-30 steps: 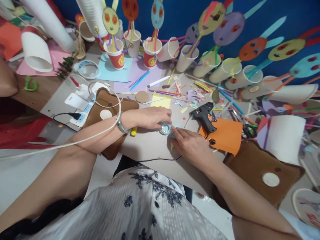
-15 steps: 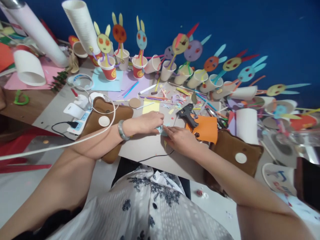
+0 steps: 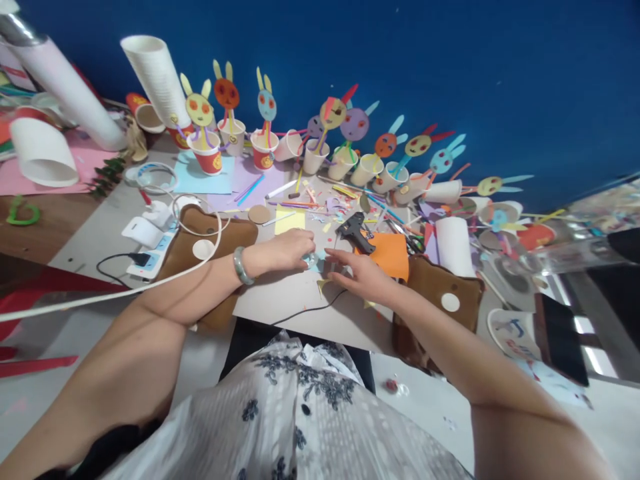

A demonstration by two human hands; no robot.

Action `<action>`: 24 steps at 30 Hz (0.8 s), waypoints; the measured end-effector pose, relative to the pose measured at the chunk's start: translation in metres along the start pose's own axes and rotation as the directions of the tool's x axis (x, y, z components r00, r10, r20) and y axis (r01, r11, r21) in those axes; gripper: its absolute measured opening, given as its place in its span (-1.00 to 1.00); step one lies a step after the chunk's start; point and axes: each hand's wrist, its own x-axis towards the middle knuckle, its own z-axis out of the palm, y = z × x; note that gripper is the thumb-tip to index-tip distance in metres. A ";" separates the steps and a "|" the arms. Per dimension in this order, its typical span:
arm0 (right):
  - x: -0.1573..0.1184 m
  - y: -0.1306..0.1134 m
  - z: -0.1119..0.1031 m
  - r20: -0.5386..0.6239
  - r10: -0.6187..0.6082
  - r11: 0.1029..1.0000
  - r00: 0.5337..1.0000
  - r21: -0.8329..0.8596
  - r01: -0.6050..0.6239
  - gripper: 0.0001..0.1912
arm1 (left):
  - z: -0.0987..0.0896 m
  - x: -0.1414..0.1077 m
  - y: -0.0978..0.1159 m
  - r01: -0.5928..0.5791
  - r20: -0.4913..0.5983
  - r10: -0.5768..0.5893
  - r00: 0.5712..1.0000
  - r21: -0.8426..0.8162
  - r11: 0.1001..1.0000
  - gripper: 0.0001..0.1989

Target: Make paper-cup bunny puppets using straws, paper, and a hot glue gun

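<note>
My left hand (image 3: 290,251), a bangle on its wrist, is closed with the fingertips down on a small clear, round thing (image 3: 309,261) that I cannot name. Just right of it, a piece of light blue paper (image 3: 319,263) lies on the table, partly covered. On the paper's other side my right hand (image 3: 361,275) is open, fingers apart and holding nothing. A black glue gun (image 3: 356,233) rests beyond the right hand, partly over orange paper (image 3: 387,255). Yellow paper (image 3: 290,220) lies beyond the left hand.
Along the back stand several paper cups (image 3: 264,150) bearing rabbit-faced figures. Pens and paper scraps (image 3: 313,197) litter the middle. A power strip (image 3: 156,252) with a white cable lies left; a brown cushion-like thing (image 3: 445,293) sits right. A black cord (image 3: 310,309) crosses the near table.
My right hand has lifted away to the right from the blue paper, and its fingers have spread. The left hand keeps its place on the small thing. The view has shifted right and up.
</note>
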 end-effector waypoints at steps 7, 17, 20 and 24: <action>0.009 0.023 -0.030 -0.217 0.084 0.996 0.973 -0.010 -0.088 -0.80 | -0.004 0.000 0.008 0.100 0.045 -0.103 0.994 0.053 0.994 -0.73; 0.057 0.034 -0.049 -0.093 0.056 0.957 0.994 -0.278 -0.080 -0.69 | -0.007 -0.005 0.014 0.145 0.030 -0.145 0.989 0.019 0.989 -0.74; 0.072 0.026 -0.044 -0.063 0.054 0.958 0.997 -0.278 -0.069 -0.76 | -0.002 -0.004 0.011 0.141 0.014 -0.141 0.990 0.010 0.990 -0.74; 0.100 0.008 -0.039 -0.087 0.011 0.939 0.996 -0.341 -0.040 -0.73 | 0.003 -0.003 0.008 0.122 -0.022 -0.122 0.992 -0.004 0.993 -0.74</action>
